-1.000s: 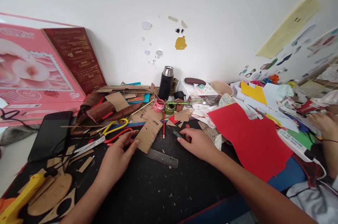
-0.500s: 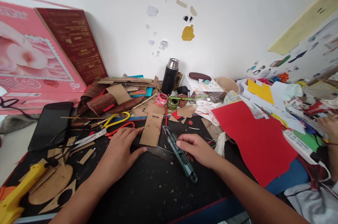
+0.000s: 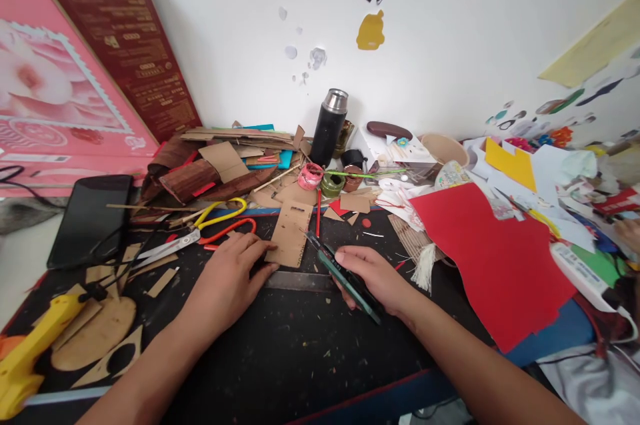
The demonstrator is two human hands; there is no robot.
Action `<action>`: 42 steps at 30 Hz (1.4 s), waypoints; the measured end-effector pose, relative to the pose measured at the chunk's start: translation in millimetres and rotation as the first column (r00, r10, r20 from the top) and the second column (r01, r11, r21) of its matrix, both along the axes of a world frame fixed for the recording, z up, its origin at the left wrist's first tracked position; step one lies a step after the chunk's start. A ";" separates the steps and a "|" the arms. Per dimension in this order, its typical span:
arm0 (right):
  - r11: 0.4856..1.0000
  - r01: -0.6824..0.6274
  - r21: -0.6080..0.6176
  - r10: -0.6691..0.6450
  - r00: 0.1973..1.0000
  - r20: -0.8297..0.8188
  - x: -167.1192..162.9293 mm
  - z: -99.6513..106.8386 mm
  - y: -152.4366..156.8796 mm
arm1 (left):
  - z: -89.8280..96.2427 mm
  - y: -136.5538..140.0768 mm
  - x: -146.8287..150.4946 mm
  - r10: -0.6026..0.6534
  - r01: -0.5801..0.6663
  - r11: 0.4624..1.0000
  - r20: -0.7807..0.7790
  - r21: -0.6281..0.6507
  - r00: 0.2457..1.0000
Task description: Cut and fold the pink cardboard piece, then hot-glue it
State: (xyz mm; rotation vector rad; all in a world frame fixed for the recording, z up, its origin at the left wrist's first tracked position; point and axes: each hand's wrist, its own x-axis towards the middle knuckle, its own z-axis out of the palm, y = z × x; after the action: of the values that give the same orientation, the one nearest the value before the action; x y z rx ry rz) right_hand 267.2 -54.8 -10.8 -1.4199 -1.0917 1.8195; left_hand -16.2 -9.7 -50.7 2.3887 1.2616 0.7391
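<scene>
Head view; clock directions taken from the card. Card (image 3: 289, 236): 1, flat on the black mat (image 3: 280, 358). Left hand (image 3: 227, 275), 8 o'clock: finger and thumb at the card's near-left corner; pinching or merely pressing, cannot tell. Right hand (image 3: 375, 278), 4 o'clock: grasping 1 green cutter (image 3: 353, 286), tip just beside the card's right edge. Ruler (image 3: 300, 281): 1, 6 o'clock. Scissors (image 3: 193, 235): 1 pair, 9 o'clock. Pots (image 3: 311, 183): 3 (pink, green, brown), 1 to 2 o'clock. Flask (image 3: 327, 135): 1, upright, 1 o'clock. Red sheet (image 3: 493, 265): 1, 3 o'clock.
</scene>
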 end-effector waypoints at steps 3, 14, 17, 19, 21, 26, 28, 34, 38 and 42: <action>1.000 0.009 -0.004 -0.009 0.998 -0.063 -0.3 0.1 1.6 | -1.4 1.1 2.7 0.015 -0.015 1.000 -0.011 0.021 1.000; 0.993 -0.112 0.025 0.114 0.986 -0.120 5.6 11.8 7.3 | 11.4 -11.2 3.5 -0.123 0.144 0.969 -0.110 0.200 0.986; 0.982 -0.177 0.068 0.178 0.984 -0.004 3.0 16.1 11.0 | 6.0 -12.5 2.5 -0.152 0.190 0.952 -0.168 0.239 0.974; 0.972 -0.222 0.084 0.213 0.972 0.102 0.4 18.3 13.6 | 4.4 -13.4 1.8 -0.162 0.209 0.942 -0.191 0.262 0.968; 0.958 -0.271 0.092 0.244 0.942 0.232 -2.4 20.4 15.9 | 5.0 -14.2 1.9 -0.155 0.208 0.939 -0.204 0.273 0.967; 0.828 -0.536 0.166 0.270 0.639 0.720 -9.4 26.7 22.2 | 8.8 -13.6 3.8 -0.128 0.174 0.952 -0.191 0.252 0.973; 0.731 -0.652 0.202 0.207 0.494 0.845 -11.6 28.5 26.1 | 9.0 -12.3 3.9 -0.109 0.157 0.953 -0.190 0.258 0.976; 0.602 -0.777 0.186 0.145 0.335 0.931 -15.2 31.8 36.8 | 8.5 -8.9 2.7 -0.089 0.144 0.949 -0.200 0.279 0.976; 0.558 -0.811 0.173 0.126 0.289 0.949 -16.7 35.1 39.5 | 6.8 -7.9 1.7 -0.069 0.119 0.956 -0.188 0.269 0.980; 0.533 -0.833 0.146 0.106 0.238 0.966 -19.3 37.7 40.9 | 5.4 -7.5 1.3 -0.059 0.104 0.960 -0.176 0.260 0.983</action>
State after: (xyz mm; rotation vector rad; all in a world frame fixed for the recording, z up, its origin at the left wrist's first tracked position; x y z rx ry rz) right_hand 247.9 -13.9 26.9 -1.5957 -2.7741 0.5112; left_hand -14.9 -17.3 -45.2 2.7551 1.1799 0.7401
